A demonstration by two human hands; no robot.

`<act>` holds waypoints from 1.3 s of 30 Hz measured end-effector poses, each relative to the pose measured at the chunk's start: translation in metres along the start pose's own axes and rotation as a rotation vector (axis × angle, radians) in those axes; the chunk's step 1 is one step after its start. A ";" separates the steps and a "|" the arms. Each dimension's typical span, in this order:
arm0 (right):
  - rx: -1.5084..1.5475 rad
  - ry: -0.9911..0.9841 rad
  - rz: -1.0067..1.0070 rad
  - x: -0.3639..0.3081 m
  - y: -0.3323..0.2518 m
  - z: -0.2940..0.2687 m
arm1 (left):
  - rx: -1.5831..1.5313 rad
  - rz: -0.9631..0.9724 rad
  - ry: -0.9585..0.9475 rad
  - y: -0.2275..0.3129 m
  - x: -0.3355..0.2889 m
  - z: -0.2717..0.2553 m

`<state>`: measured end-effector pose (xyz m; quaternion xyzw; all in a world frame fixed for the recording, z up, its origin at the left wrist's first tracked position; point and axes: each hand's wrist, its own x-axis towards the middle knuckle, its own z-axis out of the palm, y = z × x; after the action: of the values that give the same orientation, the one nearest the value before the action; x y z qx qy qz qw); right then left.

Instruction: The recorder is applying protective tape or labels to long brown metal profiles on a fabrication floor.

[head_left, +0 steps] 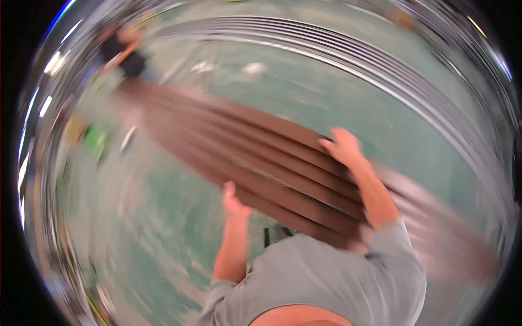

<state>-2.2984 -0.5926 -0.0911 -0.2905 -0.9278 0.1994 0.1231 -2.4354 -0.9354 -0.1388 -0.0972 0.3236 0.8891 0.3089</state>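
A long brown ribbed panel [261, 157] stretches across the picture from upper left to lower right, in front of my body. My left hand [236, 205] holds its near edge, the thumb up and the other fingers mostly hidden under or behind the edge. On the opposite edge, further right, my right hand [345, 148] grips the panel, its fingertips at the rim. Both ends of the panel are smeared by motion. At its far left end is another person [126, 57] in a dark top; whether that person's hands touch the panel is too blurred to tell.
Beyond the panel, a stack of long grey ribbed lengths [304, 41] curves across the green floor [152, 244]. Blurred green [97, 137] and yellowish [75, 129] items sit at the left. Whitish scraps [253, 68] lie on the floor near the other person.
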 end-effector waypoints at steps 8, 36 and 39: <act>-0.176 0.392 -0.083 -0.091 0.070 -0.028 | -0.005 -0.189 0.037 0.005 -0.018 -0.021; -0.168 -0.009 0.562 -0.132 0.103 -0.039 | 0.098 -0.292 -0.069 0.000 0.019 -0.027; -0.174 -0.015 0.600 -0.145 0.123 -0.013 | 0.029 -0.255 0.038 0.010 0.004 -0.021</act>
<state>-2.1175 -0.5811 -0.1502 -0.5592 -0.8152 0.1487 0.0264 -2.4452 -0.9529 -0.1509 -0.1498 0.3271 0.8359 0.4145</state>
